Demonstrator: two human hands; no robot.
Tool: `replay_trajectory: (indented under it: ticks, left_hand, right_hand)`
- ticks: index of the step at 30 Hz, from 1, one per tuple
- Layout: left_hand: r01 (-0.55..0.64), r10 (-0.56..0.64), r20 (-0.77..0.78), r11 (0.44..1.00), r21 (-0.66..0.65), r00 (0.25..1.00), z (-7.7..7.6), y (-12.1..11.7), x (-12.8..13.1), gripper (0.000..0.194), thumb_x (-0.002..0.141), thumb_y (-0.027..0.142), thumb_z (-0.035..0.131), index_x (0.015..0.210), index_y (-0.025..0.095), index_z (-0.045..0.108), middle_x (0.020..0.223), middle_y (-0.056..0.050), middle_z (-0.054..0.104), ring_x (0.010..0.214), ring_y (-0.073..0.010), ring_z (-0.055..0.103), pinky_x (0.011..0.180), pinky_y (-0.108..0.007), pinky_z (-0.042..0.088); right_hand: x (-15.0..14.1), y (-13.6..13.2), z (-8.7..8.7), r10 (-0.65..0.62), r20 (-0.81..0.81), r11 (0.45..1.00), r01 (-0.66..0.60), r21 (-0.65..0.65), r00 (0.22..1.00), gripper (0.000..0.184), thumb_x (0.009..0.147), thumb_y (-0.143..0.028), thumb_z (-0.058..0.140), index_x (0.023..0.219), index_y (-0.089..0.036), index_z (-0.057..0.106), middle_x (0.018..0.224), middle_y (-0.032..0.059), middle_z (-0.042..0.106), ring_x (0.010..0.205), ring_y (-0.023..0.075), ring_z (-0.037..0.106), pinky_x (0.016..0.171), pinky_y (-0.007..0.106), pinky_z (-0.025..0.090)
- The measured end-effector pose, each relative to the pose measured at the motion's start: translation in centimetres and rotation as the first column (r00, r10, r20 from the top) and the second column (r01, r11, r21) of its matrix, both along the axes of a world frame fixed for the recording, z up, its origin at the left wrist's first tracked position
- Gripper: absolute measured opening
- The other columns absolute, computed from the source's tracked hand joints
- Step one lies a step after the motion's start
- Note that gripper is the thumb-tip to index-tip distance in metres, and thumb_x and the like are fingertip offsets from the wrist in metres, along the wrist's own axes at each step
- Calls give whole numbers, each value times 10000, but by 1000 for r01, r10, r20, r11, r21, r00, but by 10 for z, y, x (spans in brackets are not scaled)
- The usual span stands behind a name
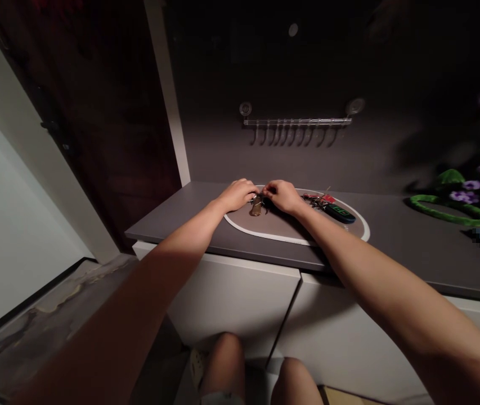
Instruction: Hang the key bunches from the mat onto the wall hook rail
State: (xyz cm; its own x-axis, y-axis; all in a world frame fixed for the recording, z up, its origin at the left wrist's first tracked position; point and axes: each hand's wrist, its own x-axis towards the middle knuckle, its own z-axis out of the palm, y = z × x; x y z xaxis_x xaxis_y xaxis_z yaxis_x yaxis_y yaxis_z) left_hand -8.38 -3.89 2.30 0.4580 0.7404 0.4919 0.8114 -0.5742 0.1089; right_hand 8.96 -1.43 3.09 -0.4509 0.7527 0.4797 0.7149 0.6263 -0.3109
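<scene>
- A small brownish, metal-looking piece (256,207) lies on the left part of an oval mat (279,226), between my two hands and a little nearer me
- My left hand (238,194) curls in with its fingertips at the piece's upper end; I cannot tell whether they close on it or only touch
- My right hand (282,196) has thumb and fingers drawn together just to the right; anything pinched there is too small and dark to tell
- I judge the piece light, hard and smooth, a bit slippery, unlikely to break, and best taken by its upper end
- The mat's pale rim curves round in front, with the edge of the counter (395,247) beyond it, nearer me
- A red item (328,198) and a dark oblong (340,212) crowd the right side, so the brown stretch before my wrists looks roomier
</scene>
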Motion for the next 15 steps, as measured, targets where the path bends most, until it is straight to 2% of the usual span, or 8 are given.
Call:
replay_trajectory:
  ticks: [6, 15]
  left_hand:
    - [-48, 54, -82, 996, 75, 995, 2, 2, -2, 223, 821, 230, 471, 905, 167, 667, 899, -75, 652, 880, -190, 540, 819, -294, 378]
    - [-151, 155, -14, 977, 147, 988, 9, -4, 1, 243, 843, 262, 437, 916, 195, 659, 921, -49, 674, 868, -182, 572, 761, -274, 411]
  right_hand:
    - [-2, -4, 2, -15, 29, 1000, 15, 1, 999, 155, 756, -157, 536, 826, -147, 673, 839, 74, 675, 752, 154, 575, 711, 226, 384]
    - [-3, -5, 3, -23, 80, 1000, 22, 11, 997, 193, 751, -186, 533, 886, -169, 669, 912, 66, 676, 818, 150, 587, 727, 215, 398]
